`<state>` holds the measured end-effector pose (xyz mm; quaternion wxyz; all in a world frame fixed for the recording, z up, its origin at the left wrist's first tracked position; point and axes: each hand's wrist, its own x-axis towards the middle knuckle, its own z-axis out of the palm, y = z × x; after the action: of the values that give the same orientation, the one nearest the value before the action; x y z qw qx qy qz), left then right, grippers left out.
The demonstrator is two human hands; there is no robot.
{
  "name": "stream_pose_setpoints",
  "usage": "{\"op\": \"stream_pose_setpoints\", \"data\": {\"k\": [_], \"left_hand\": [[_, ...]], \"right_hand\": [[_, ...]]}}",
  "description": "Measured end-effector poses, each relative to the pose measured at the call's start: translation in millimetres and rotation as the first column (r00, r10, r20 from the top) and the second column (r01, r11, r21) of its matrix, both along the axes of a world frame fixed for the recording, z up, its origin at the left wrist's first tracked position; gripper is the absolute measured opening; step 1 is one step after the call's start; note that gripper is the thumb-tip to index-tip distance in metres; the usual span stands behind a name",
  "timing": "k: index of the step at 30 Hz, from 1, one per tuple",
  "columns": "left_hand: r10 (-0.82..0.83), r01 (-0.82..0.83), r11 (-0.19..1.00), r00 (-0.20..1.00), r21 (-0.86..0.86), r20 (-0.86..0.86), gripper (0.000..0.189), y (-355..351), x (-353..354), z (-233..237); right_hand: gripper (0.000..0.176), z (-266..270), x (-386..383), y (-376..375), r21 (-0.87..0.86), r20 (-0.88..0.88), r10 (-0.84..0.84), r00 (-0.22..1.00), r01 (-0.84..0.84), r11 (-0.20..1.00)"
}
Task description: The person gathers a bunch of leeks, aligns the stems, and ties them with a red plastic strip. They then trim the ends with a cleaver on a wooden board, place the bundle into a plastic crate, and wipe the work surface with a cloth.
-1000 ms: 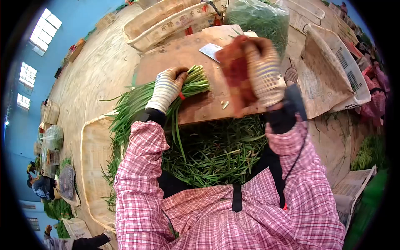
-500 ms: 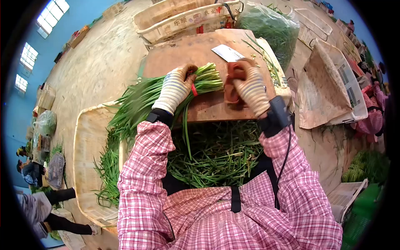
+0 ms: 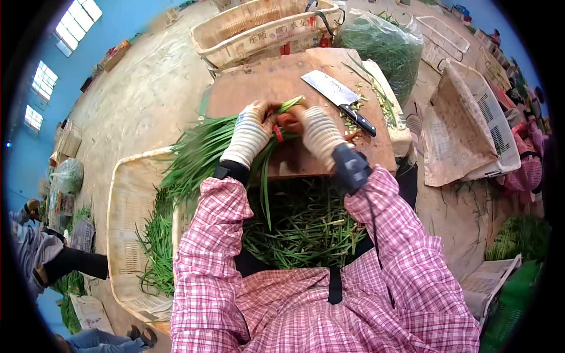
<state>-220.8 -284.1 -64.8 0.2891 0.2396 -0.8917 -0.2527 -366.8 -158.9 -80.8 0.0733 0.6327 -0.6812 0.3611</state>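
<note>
Right hand (image 3: 318, 132) has joined left hand (image 3: 250, 134) on chives (image 3: 197, 150); basket (image 3: 116, 206) holds greens (image 3: 154, 244).

Chive bundle (image 3: 203, 150): long green leaves, pale stem ends, red band (image 3: 276, 133) wrapped near the stem end. It lies roughly flat across the board's (image 3: 253, 82) near-left edge, stems toward the board's middle and leaf tips fanning off the left edge. Left hand (image 3: 250, 134) and right hand (image 3: 315, 132) clamp the stem end.
</note>
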Motion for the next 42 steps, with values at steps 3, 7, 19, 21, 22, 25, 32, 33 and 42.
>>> {"op": "stream_pose_setpoints", "data": {"k": [3,7,19,21,22,25,32,33,42], "left_hand": [[-0.104,0.100,0.993,0.992,-0.060,-0.078,0.030,10,9,3],[-0.124,0.105,0.963,0.990,-0.247,-0.063,0.027,14,12,-10],[-0.147,0.111,0.848,0.989,-0.517,-0.029,0.031,41,15,10],[-0.055,0.046,0.995,0.993,-0.085,-0.101,0.033,37,15,-14],[0.014,0.077,0.837,0.987,0.542,-0.161,0.036,51,20,11],[-0.157,0.131,0.939,0.986,-0.318,-0.056,0.035,41,27,3],[-0.010,0.041,0.940,0.996,-0.338,0.093,0.035,42,22,-14],[-0.017,0.038,0.932,0.998,-0.359,0.063,0.036,37,18,-23],[-0.116,0.108,0.947,0.993,-0.301,-0.010,0.042,43,18,-13]], "right_hand": [[0.029,27,-32,39,0.187,0.441,-0.151,0.885,0.074,0.980],[0.024,49,-37,29,-0.061,0.361,-0.017,0.932,0.042,0.997],[0.024,57,-33,8,-0.084,0.287,0.290,0.913,-0.278,0.957],[0.028,26,-23,-16,0.018,0.652,0.348,0.674,-0.473,0.881],[0.031,30,-32,-17,0.051,0.649,0.377,0.661,-0.532,0.845],[0.034,37,-74,-10,0.232,0.448,0.214,0.868,-0.345,0.910],[0.020,65,-25,-14,0.019,0.593,0.368,0.716,-0.469,0.883],[0.022,47,-25,-18,-0.034,0.613,0.412,0.674,-0.499,0.866],[0.027,65,-54,-5,0.008,0.457,0.251,0.853,-0.286,0.958]]}}
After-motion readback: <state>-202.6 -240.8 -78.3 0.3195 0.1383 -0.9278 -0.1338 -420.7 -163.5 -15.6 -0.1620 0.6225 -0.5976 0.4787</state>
